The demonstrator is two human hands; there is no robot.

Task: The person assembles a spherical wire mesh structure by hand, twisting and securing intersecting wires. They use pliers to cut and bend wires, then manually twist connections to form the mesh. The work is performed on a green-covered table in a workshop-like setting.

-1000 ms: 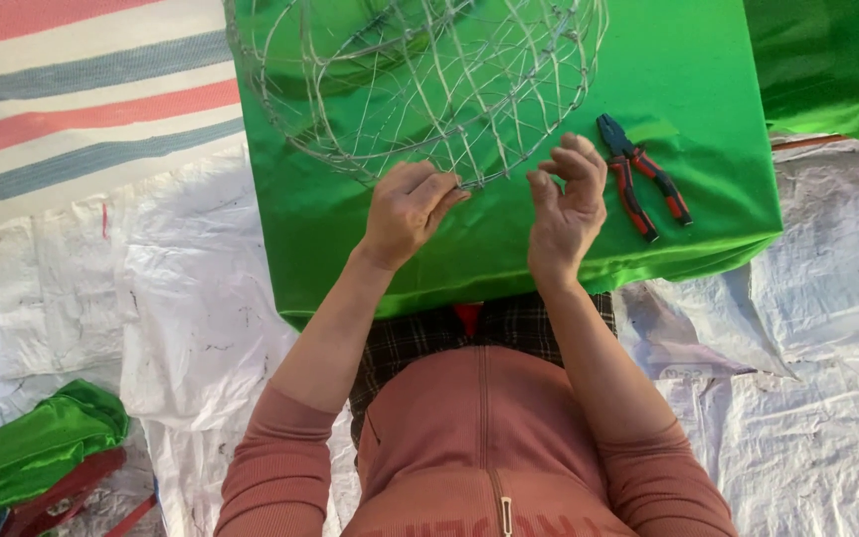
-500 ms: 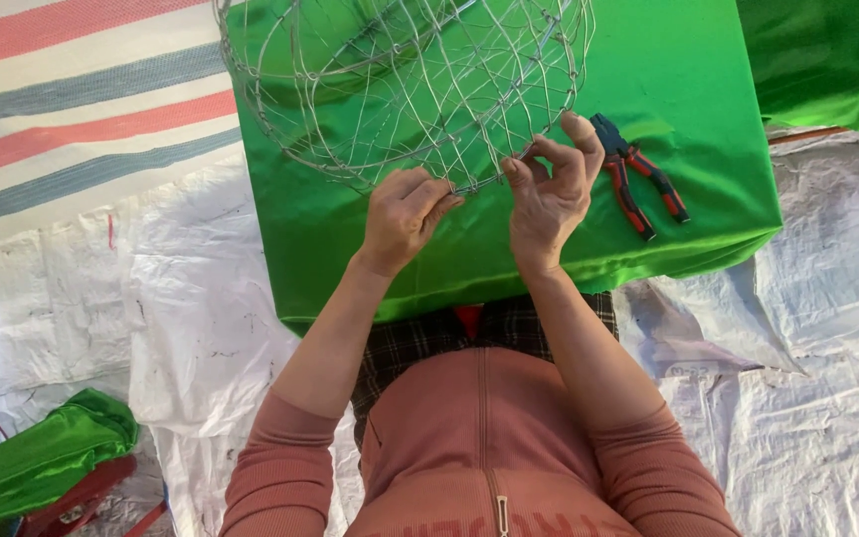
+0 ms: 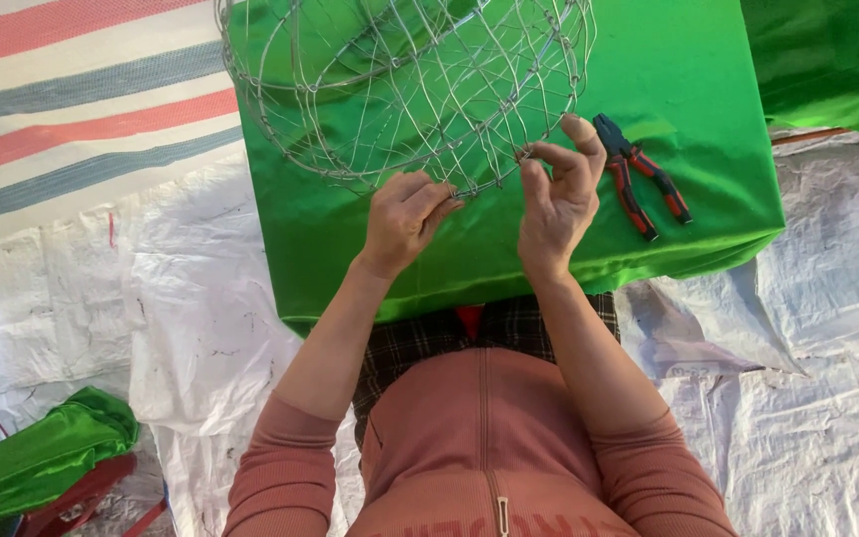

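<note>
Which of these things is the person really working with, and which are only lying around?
In use:
- wire frame, its rim pinched by the left hand and the right hand
- green cloth under the frame

Lying about:
- red-handled pliers, beside the right hand, untouched
- folded green fabric on the floor
- striped sheet
- white tarp

green cloth-covered table point(image 3: 708, 89) w/ white plastic sheeting point(image 3: 827, 398) on floor, striped tarp point(image 3: 62, 89) at left, folded green cloth point(image 3: 37, 462) nearby, even daylight.

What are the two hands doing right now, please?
Left hand: closed, pinching the rim of the wire frame.
Right hand: closed, fingertips pinching the same rim.
</note>
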